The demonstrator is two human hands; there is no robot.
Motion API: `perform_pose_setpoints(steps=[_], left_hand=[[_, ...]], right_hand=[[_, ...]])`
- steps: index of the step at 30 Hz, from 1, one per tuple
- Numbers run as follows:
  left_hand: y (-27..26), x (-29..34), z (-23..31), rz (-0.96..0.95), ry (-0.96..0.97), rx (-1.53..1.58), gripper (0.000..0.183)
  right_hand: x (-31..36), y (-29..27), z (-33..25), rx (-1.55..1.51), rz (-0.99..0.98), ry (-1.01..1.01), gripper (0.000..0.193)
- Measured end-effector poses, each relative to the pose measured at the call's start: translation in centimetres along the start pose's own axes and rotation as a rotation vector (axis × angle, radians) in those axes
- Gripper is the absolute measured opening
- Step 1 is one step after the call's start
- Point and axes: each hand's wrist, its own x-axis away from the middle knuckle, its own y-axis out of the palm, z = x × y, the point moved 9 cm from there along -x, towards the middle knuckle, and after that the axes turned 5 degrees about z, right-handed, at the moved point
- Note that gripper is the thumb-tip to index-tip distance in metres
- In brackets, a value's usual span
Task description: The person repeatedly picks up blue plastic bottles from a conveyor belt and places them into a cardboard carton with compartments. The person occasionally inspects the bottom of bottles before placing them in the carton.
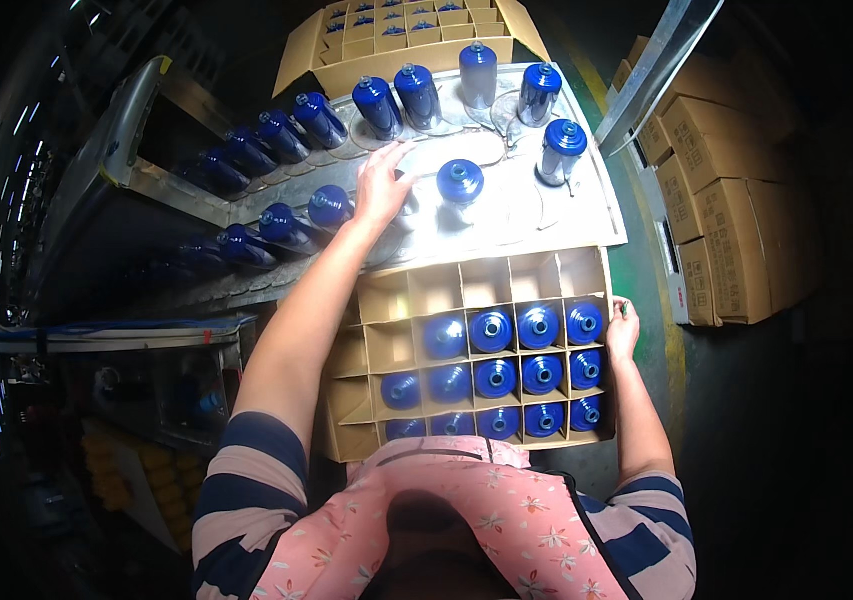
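My left hand (383, 186) reaches over the metal conveyor table, its fingers stretched and apart. Just beneath it, a pale glassy shape is mostly hidden by the wrist. The nearest blue bottles are one (329, 206) to its left and another (460, 182) to its right, both upright. Beside the right wall of a divided cardboard box (586, 270), my right hand (623, 328) has its fingers curled together around something small and dark that I cannot make out. Several blue bottles (538, 326) stand in the box's near and right cells, necks up.
More blue bottles (378, 108) line the curved track of the conveyor table (596, 215). Behind it sits another divided carton (296, 55) holding bottles. Stacked cardboard boxes (736, 200) stand at the right, beyond a metal post (656, 75). A metal frame (131, 125) rises at the left.
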Motion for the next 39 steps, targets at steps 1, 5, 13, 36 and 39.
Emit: perform_pose_setpoints(steps=[1,5,13,36,39], left_hand=[[1.2,-0.8,1.8,-0.030,0.055,0.033,0.048],[8.7,-1.5,6.5,-0.453,0.099,0.117,0.045],[12.6,-1.8,8.4,-0.417,-0.115,0.205,0.037],[-11.4,30.4,-4.0,0.100,-0.698,0.441,0.028],[-14.2,36.5,-3.2,-0.033,-0.794,0.329,0.026]], right_hand=[[0.1,0.0,0.1,0.014,-0.004,0.022,0.017],[0.3,0.0,0.0,-0.010,-0.021,0.037,0.018],[0.1,0.2,0.6,-0.017,-0.044,0.044,0.021],[1.4,-3.3,-1.8,0.020,0.018,-0.123,0.016],[2.4,-5.1,-2.5,0.016,0.040,-0.178,0.016]])
